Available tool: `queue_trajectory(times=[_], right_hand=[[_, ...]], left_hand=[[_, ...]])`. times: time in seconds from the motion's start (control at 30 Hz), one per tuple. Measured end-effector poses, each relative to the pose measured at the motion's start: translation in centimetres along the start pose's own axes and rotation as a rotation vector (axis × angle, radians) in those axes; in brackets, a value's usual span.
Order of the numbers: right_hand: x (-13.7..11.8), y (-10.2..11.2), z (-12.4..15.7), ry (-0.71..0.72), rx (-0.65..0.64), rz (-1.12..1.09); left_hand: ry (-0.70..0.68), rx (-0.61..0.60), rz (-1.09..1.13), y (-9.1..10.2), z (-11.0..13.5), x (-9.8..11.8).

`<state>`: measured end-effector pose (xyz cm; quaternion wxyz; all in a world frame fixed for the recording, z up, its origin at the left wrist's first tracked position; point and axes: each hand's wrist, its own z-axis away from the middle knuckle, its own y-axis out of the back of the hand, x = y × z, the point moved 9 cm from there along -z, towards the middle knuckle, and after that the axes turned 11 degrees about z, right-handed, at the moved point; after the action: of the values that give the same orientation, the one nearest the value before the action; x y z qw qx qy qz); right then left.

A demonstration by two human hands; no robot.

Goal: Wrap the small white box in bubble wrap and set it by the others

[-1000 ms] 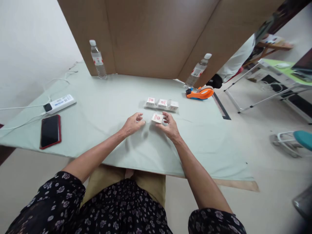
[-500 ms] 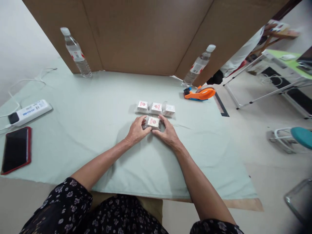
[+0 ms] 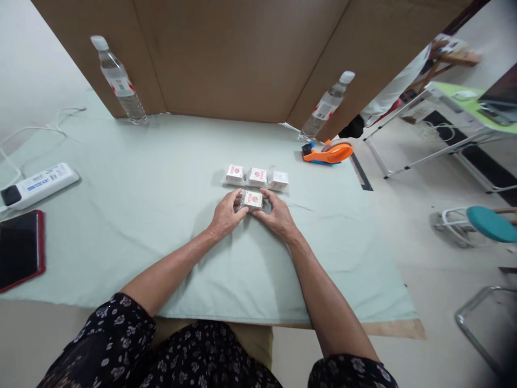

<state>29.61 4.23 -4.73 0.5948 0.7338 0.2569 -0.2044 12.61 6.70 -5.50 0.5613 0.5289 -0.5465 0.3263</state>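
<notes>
A small white box with red print (image 3: 253, 199), loosely wrapped in clear plastic, lies on the pale green cloth. My left hand (image 3: 224, 216) closes on its left end with thumb and fingers. At the right end, my right hand (image 3: 279, 218) grips it the same way, thumb in front and fingers behind. Just beyond stands a row of similar wrapped boxes: a left one (image 3: 235, 173), a middle one (image 3: 257, 176) and a right one (image 3: 279, 180), whose top looks plain. The held box sits close in front of this row.
A cardboard panel (image 3: 242, 59) stands behind, with a left water bottle (image 3: 121, 83) and a right water bottle (image 3: 327, 105) before it. An orange tape dispenser (image 3: 329, 153) lies at right. A power strip (image 3: 42, 185) and a red-edged phone (image 3: 20, 248) are at left.
The camera view has shifted slightly, so the table items appear a little further left and up. Both hands keep their hold on the box, with almost no movement against the row.
</notes>
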Motion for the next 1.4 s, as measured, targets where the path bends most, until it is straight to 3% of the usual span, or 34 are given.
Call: queue_trajectory(times=[0.13, 0.37, 0.57, 0.93, 1.2, 1.3, 1.4], right_hand=[[-0.1, 0.6, 0.3, 0.012, -0.023, 0.057], [-2.0, 4.5, -0.8, 0.016, 0.133, 0.040], [-2.5, 3.2, -3.5, -0.007, 0.086, 0.095], [-3.9, 2.2, -3.3, 0.057, 0.169, 0.117], [-5.4, 1.5, -4.3, 0.137, -0.034, 0.308], [-6.8, 2.4, -3.3, 0.180, 0.036, 0.379], [-6.7, 4.5, -0.6, 0.139, 0.187, 0.295]], left_hand=[[-0.035, 0.026, -0.021, -0.1, 0.1, -0.1], [-0.187, 0.042, -0.056, -0.2, 0.8, 1.2], [-0.298, -0.010, -0.108, -0.8, 1.2, 2.2], [-0.325, 0.012, -0.139, -1.0, 0.8, 1.8], [-0.253, -0.022, -0.120, -0.9, 0.7, 1.5], [-0.221, -0.026, -0.107, -0.8, 0.6, 1.1], [-0.210, -0.027, -0.102, -0.8, 0.5, 1.1]])
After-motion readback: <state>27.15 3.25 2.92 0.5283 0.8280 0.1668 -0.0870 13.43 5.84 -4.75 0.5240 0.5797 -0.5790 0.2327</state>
